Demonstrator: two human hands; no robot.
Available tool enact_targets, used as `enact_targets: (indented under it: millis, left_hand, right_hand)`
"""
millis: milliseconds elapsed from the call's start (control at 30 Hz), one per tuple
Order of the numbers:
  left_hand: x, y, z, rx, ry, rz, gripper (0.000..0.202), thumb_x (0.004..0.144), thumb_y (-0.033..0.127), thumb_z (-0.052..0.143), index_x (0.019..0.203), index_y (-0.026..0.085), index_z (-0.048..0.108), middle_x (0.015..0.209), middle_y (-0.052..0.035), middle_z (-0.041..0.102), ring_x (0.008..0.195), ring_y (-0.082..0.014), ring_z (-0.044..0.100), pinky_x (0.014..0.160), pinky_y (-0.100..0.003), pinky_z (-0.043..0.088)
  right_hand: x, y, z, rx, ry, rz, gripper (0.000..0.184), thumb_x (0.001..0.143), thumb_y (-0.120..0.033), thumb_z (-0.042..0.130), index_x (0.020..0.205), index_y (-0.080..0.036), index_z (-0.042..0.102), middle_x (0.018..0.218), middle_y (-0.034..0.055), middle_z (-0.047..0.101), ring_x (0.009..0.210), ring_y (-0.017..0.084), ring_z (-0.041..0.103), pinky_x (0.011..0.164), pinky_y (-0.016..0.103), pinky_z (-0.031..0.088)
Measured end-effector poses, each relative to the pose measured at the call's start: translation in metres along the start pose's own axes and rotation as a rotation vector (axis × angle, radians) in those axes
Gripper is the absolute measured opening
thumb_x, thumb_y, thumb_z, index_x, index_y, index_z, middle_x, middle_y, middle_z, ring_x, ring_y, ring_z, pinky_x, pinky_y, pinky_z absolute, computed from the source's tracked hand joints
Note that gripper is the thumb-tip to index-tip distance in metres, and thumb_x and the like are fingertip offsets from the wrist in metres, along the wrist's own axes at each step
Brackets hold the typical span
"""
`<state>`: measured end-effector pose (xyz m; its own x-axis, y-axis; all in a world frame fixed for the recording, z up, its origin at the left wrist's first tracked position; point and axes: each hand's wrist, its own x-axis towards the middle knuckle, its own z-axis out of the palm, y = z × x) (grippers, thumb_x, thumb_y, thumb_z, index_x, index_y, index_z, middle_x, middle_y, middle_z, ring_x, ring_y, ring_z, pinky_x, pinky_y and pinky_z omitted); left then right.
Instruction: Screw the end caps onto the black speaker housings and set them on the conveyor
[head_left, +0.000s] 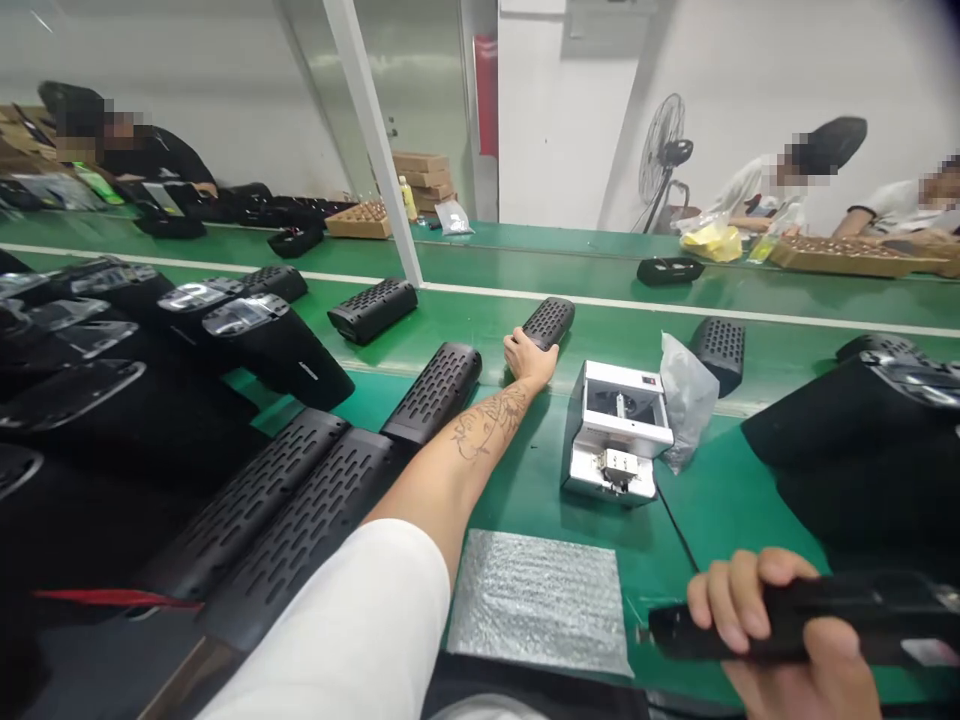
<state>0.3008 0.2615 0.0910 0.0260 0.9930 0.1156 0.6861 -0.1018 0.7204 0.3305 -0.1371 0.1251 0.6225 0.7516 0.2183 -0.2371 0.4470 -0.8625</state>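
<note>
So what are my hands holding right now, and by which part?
Your left hand grasps the near end of a slotted black housing; your right hand is wrapped around the body of a black handheld tool.

Bright diffuse light, soft shadows, stretched edges
</note>
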Motion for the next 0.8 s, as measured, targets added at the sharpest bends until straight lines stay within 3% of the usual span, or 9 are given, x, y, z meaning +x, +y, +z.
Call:
enact_targets:
  millis: [100, 233, 333, 400, 500, 600, 700, 800]
  left_hand:
    - [-0.002, -0.004, -0.018, 0.118, -0.065, 0.076, 0.080, 0.097, 0.045, 0.082, 0.159, 0.015, 0.042, 0.166, -0.0273, 0.045, 0.155, -0.0368, 0.055, 0.134, -0.046, 0.037]
    - [0.008, -0.011, -0.077, 0.301, -0.193, 0.242, 0.083, 0.081, 0.044, 0.095, 0.151, 0.018, 0.058, 0.169, -0.0240, 0.049, 0.163, -0.0436, 0.043, 0.143, -0.057, 0.020]
    - [0.012, -0.037, -0.131, 0.451, -0.244, 0.221, 0.111, 0.069, 0.054, 0.101, 0.162, 0.018, 0.054, 0.179, -0.0289, 0.040, 0.169, -0.0579, 0.028, 0.140, -0.078, 0.009]
    - [0.010, -0.060, -0.159, 0.538, -0.291, 0.124, 0.138, 0.061, 0.064, 0.103, 0.175, 0.018, 0.041, 0.184, -0.0329, 0.031, 0.167, -0.0661, 0.029, 0.134, -0.086, 0.018]
    - [0.001, -0.087, -0.182, 0.596, -0.371, 0.014, 0.155, 0.059, 0.066, 0.103, 0.185, 0.024, 0.021, 0.183, -0.0337, 0.035, 0.160, -0.0624, 0.048, 0.129, -0.074, 0.044]
    - [-0.008, -0.094, -0.190, 0.580, -0.387, 0.016, 0.151, 0.068, 0.061, 0.099, 0.186, 0.028, 0.013, 0.180, -0.0294, 0.042, 0.153, -0.0523, 0.061, 0.123, -0.059, 0.055]
    - [-0.013, -0.082, -0.204, 0.500, -0.326, 0.057, 0.149, 0.074, 0.067, 0.094, 0.187, 0.030, 0.003, 0.182, -0.0276, 0.039, 0.152, -0.0514, 0.063, 0.121, -0.059, 0.057]
    - [-0.018, -0.064, -0.234, 0.335, -0.194, 0.208, 0.152, 0.074, 0.065, 0.096, 0.187, 0.030, 0.000, 0.181, -0.0264, 0.039, 0.156, -0.0532, 0.058, 0.123, -0.065, 0.054]
  right_hand:
    - [0.039, -0.012, 0.007, -0.120, -0.027, -0.200, 0.047, 0.086, -0.070, 0.092, 0.101, -0.027, 0.077, 0.062, -0.0021, 0.059, 0.048, 0.017, 0.055, 0.051, 0.036, 0.057]
    - [0.093, -0.003, 0.022, -0.131, -0.122, -0.387, 0.042, 0.086, -0.061, 0.094, 0.102, -0.026, 0.076, 0.065, -0.0009, 0.065, 0.052, 0.020, 0.061, 0.056, 0.039, 0.061]
    - [0.119, 0.018, 0.031, -0.162, -0.222, -0.447, 0.036, 0.097, -0.052, 0.087, 0.105, -0.020, 0.072, 0.072, -0.0033, 0.065, 0.059, 0.014, 0.063, 0.061, 0.032, 0.062]
    - [0.126, 0.032, 0.035, -0.200, -0.266, -0.453, 0.032, 0.105, -0.046, 0.081, 0.107, -0.016, 0.071, 0.079, -0.0038, 0.065, 0.066, 0.011, 0.064, 0.065, 0.026, 0.062]
    - [0.128, 0.043, 0.041, -0.250, -0.290, -0.441, 0.030, 0.107, -0.042, 0.079, 0.103, -0.014, 0.070, 0.081, -0.0035, 0.064, 0.068, 0.009, 0.063, 0.067, 0.024, 0.061]
    - [0.126, 0.042, 0.045, -0.274, -0.270, -0.439, 0.035, 0.104, -0.045, 0.083, 0.093, -0.015, 0.068, 0.074, -0.0047, 0.063, 0.062, 0.010, 0.062, 0.062, 0.025, 0.060]
    - [0.123, 0.040, 0.045, -0.296, -0.230, -0.418, 0.041, 0.097, -0.050, 0.089, 0.086, -0.017, 0.067, 0.067, -0.0031, 0.063, 0.055, 0.013, 0.062, 0.053, 0.028, 0.057]
    - [0.117, 0.040, 0.047, -0.316, -0.229, -0.382, 0.040, 0.098, -0.050, 0.088, 0.090, -0.016, 0.069, 0.067, -0.0039, 0.063, 0.055, 0.012, 0.061, 0.052, 0.025, 0.056]
